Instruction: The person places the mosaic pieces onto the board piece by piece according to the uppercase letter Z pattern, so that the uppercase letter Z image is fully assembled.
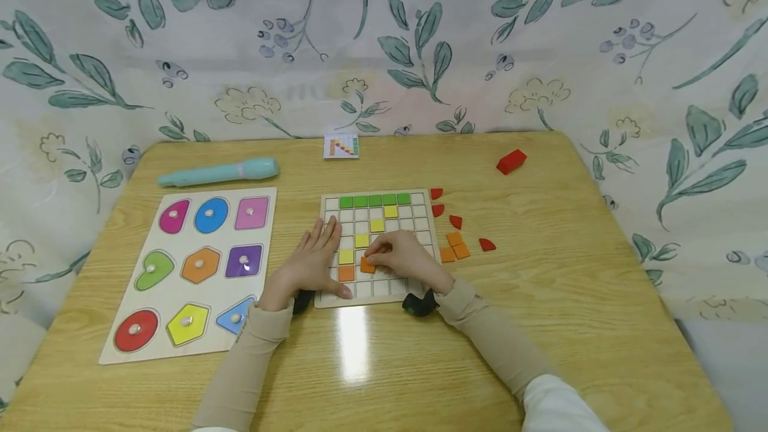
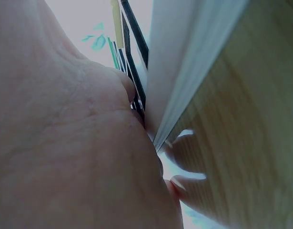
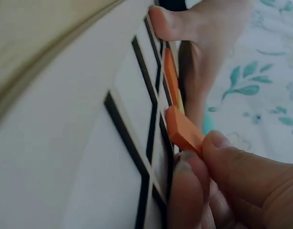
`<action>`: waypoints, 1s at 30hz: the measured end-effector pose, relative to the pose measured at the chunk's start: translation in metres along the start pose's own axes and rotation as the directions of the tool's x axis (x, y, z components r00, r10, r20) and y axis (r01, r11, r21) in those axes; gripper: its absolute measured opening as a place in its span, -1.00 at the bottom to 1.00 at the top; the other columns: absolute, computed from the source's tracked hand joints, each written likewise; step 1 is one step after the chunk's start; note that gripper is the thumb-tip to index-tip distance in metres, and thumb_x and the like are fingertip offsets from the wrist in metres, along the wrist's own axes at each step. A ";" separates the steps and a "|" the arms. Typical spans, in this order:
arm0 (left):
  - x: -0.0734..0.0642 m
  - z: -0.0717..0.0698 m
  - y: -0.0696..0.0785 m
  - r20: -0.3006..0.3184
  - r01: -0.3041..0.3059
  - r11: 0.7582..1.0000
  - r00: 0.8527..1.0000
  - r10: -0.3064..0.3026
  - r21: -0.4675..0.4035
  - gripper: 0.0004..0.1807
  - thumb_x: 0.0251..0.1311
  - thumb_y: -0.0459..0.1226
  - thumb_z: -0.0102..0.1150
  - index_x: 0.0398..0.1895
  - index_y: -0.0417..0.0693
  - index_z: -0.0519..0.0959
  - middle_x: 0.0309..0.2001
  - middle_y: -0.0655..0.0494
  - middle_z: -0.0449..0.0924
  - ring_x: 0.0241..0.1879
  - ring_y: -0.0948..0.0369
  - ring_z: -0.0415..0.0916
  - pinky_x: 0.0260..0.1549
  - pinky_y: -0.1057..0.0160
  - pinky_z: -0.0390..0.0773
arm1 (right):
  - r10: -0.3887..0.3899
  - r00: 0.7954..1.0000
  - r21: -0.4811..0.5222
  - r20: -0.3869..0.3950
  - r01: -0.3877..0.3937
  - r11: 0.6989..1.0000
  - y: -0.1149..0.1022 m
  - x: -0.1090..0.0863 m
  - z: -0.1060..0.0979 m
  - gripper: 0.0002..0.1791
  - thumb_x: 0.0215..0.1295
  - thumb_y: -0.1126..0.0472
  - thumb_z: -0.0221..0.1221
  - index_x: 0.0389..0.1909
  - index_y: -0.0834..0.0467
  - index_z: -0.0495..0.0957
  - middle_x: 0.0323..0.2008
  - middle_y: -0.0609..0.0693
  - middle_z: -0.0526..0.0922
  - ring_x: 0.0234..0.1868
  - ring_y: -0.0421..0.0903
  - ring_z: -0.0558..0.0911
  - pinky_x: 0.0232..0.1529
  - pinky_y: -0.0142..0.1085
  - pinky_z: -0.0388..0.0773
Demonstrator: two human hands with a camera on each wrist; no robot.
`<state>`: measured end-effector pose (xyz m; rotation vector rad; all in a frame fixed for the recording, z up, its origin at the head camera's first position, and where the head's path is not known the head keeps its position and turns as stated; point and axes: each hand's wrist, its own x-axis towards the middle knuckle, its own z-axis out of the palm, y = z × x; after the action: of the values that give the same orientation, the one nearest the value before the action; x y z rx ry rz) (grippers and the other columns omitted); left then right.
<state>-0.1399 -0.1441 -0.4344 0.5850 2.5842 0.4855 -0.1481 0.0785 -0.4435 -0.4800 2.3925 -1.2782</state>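
one orange tile [image 1: 368, 265] just below centre of frame, and i've got the right hand [image 1: 401, 257] pinching it, thumb against finger; looks light, stiff, perhaps slick, so edges are the hold, i'd say. left hand [image 1: 312, 262] lies spread across the grid board's [image 1: 381, 287] left side, masking cells; yellow tiles [image 1: 362, 241] crowd close, red pieces [image 1: 456, 221] right of centre.

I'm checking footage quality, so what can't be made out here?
Head view: squares of the grid board, under the left hand.
Head view: right edge of the blue triangle, behind the left sleeve.
Head view: fine details on the card, too small.
Right wrist view: pinched end of the orange tile, covered by the right hand.
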 end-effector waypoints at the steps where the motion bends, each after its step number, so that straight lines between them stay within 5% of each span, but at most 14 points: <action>1: 0.000 0.000 0.000 -0.001 -0.003 1.000 1.000 0.003 0.000 0.51 -0.26 0.22 0.48 0.52 -0.29 -0.33 0.54 -0.19 -0.54 0.52 -0.16 -0.63 0.45 -0.25 -0.38 | -0.017 1.000 -0.039 -0.005 0.017 0.999 -0.002 0.001 0.003 -0.89 0.23 0.19 0.30 -0.32 0.15 0.72 -0.39 -0.02 0.74 -0.49 -0.28 0.54 -0.43 -0.47 0.51; 5: -0.001 -0.001 0.001 -0.002 -0.011 1.000 1.000 0.011 -0.002 0.51 -0.26 0.22 0.48 0.52 -0.30 -0.33 0.54 -0.20 -0.53 0.51 -0.16 -0.63 0.45 -0.26 -0.37 | -0.051 0.999 -0.142 0.009 0.052 0.988 -0.009 0.003 0.010 -0.92 0.22 0.22 0.30 -0.36 0.15 0.73 -0.39 -0.03 0.71 -0.45 -0.26 0.48 -0.40 -0.49 0.40; 12: 0.000 0.000 0.000 0.000 -0.011 1.000 1.000 0.011 -0.003 0.52 -0.27 0.24 0.47 0.52 -0.28 -0.35 0.55 -0.16 -0.55 0.51 -0.14 -0.65 0.45 -0.25 -0.38 | -0.125 0.992 -0.166 0.003 0.124 0.978 -0.004 0.001 0.006 -0.88 0.27 0.22 0.25 -0.26 0.15 0.71 -0.34 -0.04 0.70 -0.40 -0.26 0.49 -0.34 -0.48 0.44; 19: 0.000 0.000 0.001 0.006 -0.010 1.000 1.000 0.010 -0.020 0.53 -0.27 0.21 0.49 0.52 -0.27 -0.37 0.54 -0.16 -0.57 0.51 -0.14 -0.67 0.45 -0.24 -0.42 | -0.061 0.984 -0.083 -0.165 0.048 0.995 0.017 -0.014 -0.046 -0.82 0.32 0.24 0.21 -0.14 0.19 0.68 -0.19 0.07 0.69 -0.30 -0.13 0.54 -0.28 -0.42 0.46; 23: 0.001 0.001 -0.001 0.009 -0.004 1.000 1.000 0.004 -0.011 0.53 -0.27 0.21 0.49 0.52 -0.26 -0.38 0.54 -0.16 -0.59 0.51 -0.13 -0.69 0.46 -0.23 -0.43 | -0.025 0.970 -0.126 -0.242 -0.006 0.992 0.042 -0.031 -0.078 -0.78 0.33 0.24 0.19 -0.09 0.24 0.65 -0.19 0.14 0.69 -0.26 -0.05 0.57 -0.29 -0.37 0.48; 30: 0.003 0.002 -0.002 0.019 0.004 1.000 1.000 -0.004 0.007 0.54 -0.27 0.24 0.47 0.52 -0.25 -0.40 0.54 -0.15 -0.61 0.51 -0.13 -0.69 0.46 -0.22 -0.44 | -0.030 0.986 -0.227 -0.167 -0.009 0.974 0.079 -0.060 -0.110 -0.60 0.24 0.27 0.27 0.09 0.30 0.56 -0.12 0.18 0.64 -0.25 -0.05 0.51 -0.21 -0.31 0.44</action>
<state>-0.1421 -0.1441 -0.4378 0.5836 2.5697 0.4682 -0.1578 0.2263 -0.4436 -0.4652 2.6995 -1.0924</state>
